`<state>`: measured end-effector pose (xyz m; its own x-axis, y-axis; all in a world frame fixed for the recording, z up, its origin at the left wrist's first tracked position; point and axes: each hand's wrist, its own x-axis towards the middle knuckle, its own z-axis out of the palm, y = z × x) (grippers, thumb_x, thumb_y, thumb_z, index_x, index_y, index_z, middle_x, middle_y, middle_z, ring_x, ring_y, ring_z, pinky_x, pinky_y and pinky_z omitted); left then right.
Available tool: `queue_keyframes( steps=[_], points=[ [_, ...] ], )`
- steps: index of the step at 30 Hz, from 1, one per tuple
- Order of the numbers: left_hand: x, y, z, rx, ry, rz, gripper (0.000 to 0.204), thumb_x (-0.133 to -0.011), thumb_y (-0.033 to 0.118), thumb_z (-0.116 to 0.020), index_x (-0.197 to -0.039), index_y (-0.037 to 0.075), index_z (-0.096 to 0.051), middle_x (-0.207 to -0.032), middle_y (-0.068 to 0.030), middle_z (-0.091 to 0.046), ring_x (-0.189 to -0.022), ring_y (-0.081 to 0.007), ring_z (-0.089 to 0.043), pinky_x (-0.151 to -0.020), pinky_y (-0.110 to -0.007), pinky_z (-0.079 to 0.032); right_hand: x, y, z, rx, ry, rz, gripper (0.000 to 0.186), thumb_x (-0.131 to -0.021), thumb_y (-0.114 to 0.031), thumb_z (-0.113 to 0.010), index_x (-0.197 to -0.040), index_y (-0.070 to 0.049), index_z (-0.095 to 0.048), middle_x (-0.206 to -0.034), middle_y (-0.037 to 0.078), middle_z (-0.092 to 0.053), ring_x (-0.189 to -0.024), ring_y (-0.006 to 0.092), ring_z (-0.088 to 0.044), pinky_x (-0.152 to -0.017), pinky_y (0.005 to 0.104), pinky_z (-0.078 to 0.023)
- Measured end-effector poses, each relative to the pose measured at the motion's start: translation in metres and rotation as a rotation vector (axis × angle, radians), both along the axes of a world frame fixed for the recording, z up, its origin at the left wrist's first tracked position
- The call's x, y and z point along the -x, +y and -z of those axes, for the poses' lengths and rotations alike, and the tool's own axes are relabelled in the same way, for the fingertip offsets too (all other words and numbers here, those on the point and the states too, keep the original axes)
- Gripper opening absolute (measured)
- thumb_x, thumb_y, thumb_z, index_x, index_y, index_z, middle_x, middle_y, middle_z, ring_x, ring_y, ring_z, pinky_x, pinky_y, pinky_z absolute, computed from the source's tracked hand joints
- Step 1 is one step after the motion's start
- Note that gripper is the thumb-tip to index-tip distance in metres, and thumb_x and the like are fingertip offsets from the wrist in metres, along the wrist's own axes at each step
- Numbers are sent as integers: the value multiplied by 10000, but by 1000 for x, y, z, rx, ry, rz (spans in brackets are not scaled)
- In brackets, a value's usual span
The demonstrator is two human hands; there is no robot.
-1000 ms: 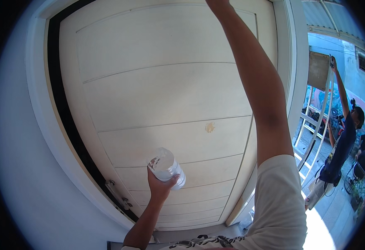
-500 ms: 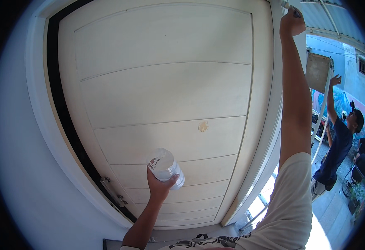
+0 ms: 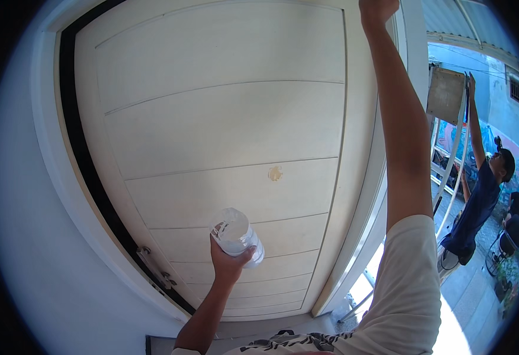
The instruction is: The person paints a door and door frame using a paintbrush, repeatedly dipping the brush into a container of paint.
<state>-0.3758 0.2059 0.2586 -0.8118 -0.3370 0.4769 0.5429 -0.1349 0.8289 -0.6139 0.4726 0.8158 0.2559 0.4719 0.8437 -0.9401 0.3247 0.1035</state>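
The container [image 3: 254,251], a pale see-through cup smeared white inside, sits low in front of me, a little left of the middle of my view, apart from anything but my own grip. My left hand [image 3: 230,263] is clamped around its near side, thumb to the right; I judge I hold it upright-ish with the mouth facing me so I can see in without spilling. My right hand [image 3: 380,10] is far off from the left, stretched high to the right by the door frame [image 3: 363,231], probably so the arm keeps clear of the cup; its fingers are cut off by the view, so I cannot tell what they hold. Beyond the cup stands the cream door [image 3: 230,133], with a tan patch [image 3: 275,173] to the cup's upper right and a handle [image 3: 156,267] to its left. A black strip [image 3: 68,77] and the wall [image 3: 16,207] bound me on the left; between my arms there is open room. Past the frame, far right, a co-worker [image 3: 475,201] reaches up beside a white ladder [image 3: 443,186].
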Motion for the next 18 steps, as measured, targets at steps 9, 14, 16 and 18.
queue_keyframes(
  steps=[9,14,16,18],
  points=[
    [-10,4,-15,12,-16,-74,828,-679,66,-876,-1359,22,-405,-1250,-141,-565,-1162,-249,-598,-1003,-408,-519,21,87,-12,380,-71,329,163,-882,-191,-763,-961,-51,-784,-760,143,-728,-624,271,-632,-640,401,-503],
    [-10,10,-23,27,-16,-64,826,-675,77,-882,-1349,27,-407,-1264,-146,-562,-1180,-256,-591,-1010,-412,-514,1,4,-20,198,227,478,235,-892,-199,-752,-998,11,-758,-840,177,-740,-721,275,-709,-684,410,-536],
    [-12,7,-17,53,-23,-73,844,-682,62,-878,-1376,22,-399,-1280,-137,-560,-1206,-245,-581,-1054,-415,-490,-25,-50,-2,69,196,335,231,-906,-188,-742,-1015,15,-755,-874,167,-745,-738,256,-718,-668,398,-537],
    [-13,10,-17,74,-24,-127,874,-666,70,-894,-1378,23,-390,-1284,-140,-557,-1212,-245,-580,-1046,-414,-495,-60,-70,22,-60,175,205,227,-920,-178,-732,-1031,19,-751,-907,157,-751,-755,238,-727,-652,387,-539]
  ],
)
